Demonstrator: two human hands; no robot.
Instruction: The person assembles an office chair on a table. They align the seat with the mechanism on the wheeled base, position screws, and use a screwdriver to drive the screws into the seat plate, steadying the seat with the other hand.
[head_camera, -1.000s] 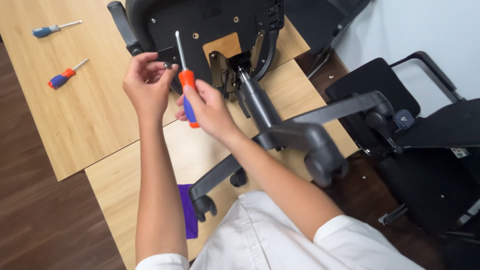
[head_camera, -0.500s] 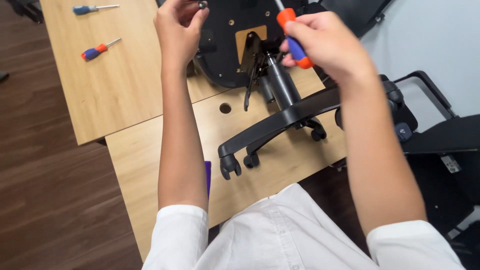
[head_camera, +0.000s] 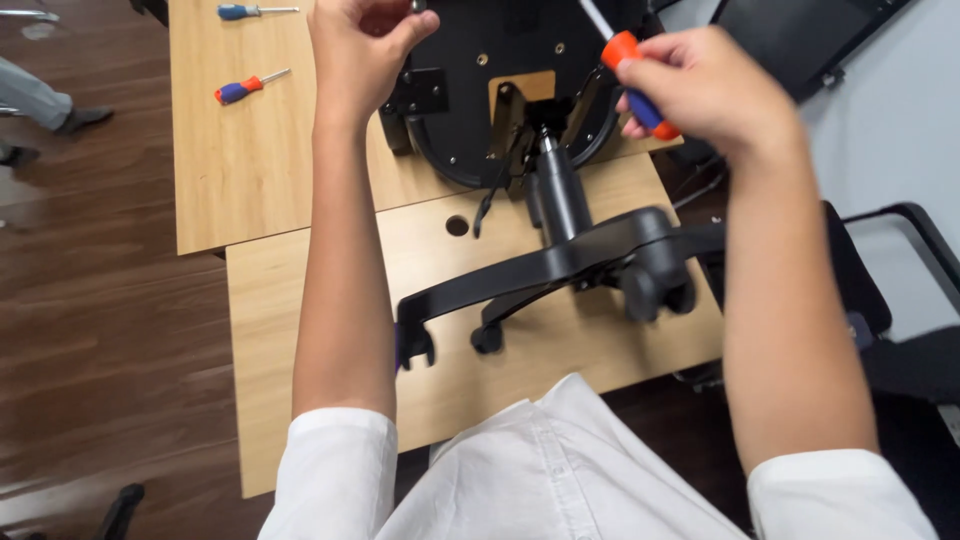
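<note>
Right hand (head_camera: 705, 90) grips screwdriver (head_camera: 635, 80) – left hand (head_camera: 362, 45) at upturned chair's underside (head_camera: 500, 60).

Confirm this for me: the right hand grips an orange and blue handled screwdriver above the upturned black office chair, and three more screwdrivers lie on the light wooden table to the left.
Not quite. The head view shows two spare screwdrivers on the light wooden table, not three: a blue-handled one and an orange and blue one. The rest holds: the right hand grips an orange and blue handled screwdriver above the upturned black office chair.

screwdriver handle (head_camera: 640, 85): orange and blue; chair base (head_camera: 560, 265): black; counter (head_camera: 270, 180): light wood grain; sleeves (head_camera: 335, 470): white; floor (head_camera: 90, 300): dark brown wood
</note>
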